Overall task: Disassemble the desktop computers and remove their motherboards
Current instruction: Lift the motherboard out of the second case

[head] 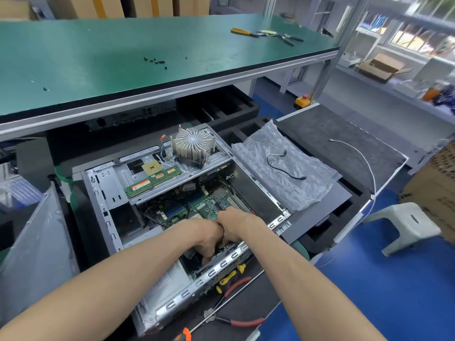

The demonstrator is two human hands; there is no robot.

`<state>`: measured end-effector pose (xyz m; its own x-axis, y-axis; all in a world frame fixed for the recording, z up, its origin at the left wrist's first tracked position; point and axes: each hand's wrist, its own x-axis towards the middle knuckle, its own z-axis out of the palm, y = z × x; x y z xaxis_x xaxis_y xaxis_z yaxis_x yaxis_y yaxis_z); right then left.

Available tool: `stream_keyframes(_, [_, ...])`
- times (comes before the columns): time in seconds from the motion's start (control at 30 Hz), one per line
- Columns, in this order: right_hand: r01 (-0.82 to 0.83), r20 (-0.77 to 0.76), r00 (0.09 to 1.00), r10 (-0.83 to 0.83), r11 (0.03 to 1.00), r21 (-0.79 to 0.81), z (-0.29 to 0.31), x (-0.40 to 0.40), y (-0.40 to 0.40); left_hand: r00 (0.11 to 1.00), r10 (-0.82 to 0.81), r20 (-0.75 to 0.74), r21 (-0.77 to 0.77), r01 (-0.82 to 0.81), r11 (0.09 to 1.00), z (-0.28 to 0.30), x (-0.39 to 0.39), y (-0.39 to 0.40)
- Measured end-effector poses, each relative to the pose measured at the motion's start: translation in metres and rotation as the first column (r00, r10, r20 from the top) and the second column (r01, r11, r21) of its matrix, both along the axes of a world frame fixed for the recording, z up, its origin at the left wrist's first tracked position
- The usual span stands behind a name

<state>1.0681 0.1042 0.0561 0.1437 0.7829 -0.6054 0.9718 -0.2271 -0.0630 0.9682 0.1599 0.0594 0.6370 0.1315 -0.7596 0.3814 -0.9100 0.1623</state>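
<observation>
An open desktop computer case (103, 193) lies on its side below the green bench. Its green motherboard (197, 207) sits inside on the case floor. My left hand (209, 239) reaches down into the near right corner of the case, fingers curled around something dark at the board's edge. My right hand (234, 222) lies close against it, over the board, its fingers hidden. On the case's metal crossbar rest a round finned heatsink (193, 146), a CPU chip (152, 166) and green RAM sticks (152, 179).
Red-handled pliers (243, 322), yellow-handled tools (229, 278) and a long screwdriver shaft lie by the case's near edge. Bubble wrap (283, 173) with a black cable lies right of the case. Loose screws (155, 61) and pliers (246, 32) are on the green bench. A white stool (406, 225) stands right.
</observation>
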Motion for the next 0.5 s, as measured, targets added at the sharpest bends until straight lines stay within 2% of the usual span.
stream_keyframes(0.17, [0.047, -0.019, 0.999, -0.047, 0.999, 0.023, -0.001, 0.002, -0.001, 1.000, 0.012, 0.017, 0.014, -0.012, 1.000, -0.002, 0.000, 0.000])
stream_keyframes(0.3, [0.048, -0.004, 0.999, -0.047, 0.999, 0.011, -0.001, 0.002, -0.001, 1.000, 0.006, -0.016, 0.035, -0.005, 0.999, -0.007, 0.002, -0.003])
stream_keyframes(0.5, [0.028, -0.011, 1.000, -0.028, 0.999, -0.036, 0.005, 0.000, -0.002, 1.000, -0.007, 0.025, 0.035, 0.006, 0.999, -0.015, 0.004, -0.005])
